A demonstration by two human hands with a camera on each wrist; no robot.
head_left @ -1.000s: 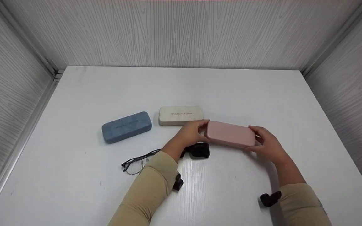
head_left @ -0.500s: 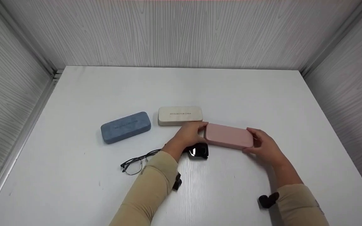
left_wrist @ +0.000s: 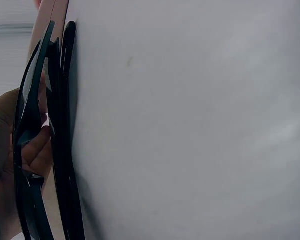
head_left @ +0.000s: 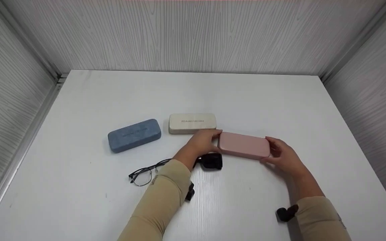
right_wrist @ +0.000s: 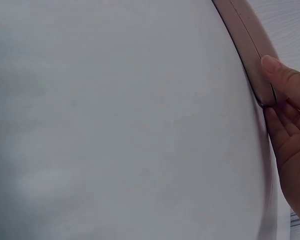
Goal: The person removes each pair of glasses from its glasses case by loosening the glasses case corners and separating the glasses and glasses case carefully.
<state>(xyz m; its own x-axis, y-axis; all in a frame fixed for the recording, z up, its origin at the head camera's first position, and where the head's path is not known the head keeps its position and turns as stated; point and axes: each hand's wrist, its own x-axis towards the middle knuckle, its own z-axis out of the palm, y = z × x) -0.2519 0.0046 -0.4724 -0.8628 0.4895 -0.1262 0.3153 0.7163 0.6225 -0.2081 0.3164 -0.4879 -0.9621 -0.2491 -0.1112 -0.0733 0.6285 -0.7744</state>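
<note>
A closed pink glasses case [head_left: 245, 144] lies right of the table's middle, lid up and slightly slanted. My left hand [head_left: 199, 144] holds its left end between thumb and fingers. At the other end my right hand [head_left: 284, 157] grips the corners; in the right wrist view its thumb presses near the seam of the case [right_wrist: 247, 45]. Black sunglasses [head_left: 212, 161] sit just below my left hand, partly hidden by the wrist. They fill the left side of the left wrist view, where the dark frame [left_wrist: 62, 125] stands in front of my fingers.
A cream glasses case [head_left: 192, 123] lies behind my left hand, and a blue one [head_left: 134, 135] sits slanted farther left. Thin-framed eyeglasses [head_left: 142, 175] lie beside my left forearm, partly covered by it. Pale panels wall the white table [head_left: 193, 90] at the back and sides.
Over the first half second both hands brought the pink case slightly toward me and down. Since then, case and hands have stayed almost still. The other cases and glasses have not moved.
</note>
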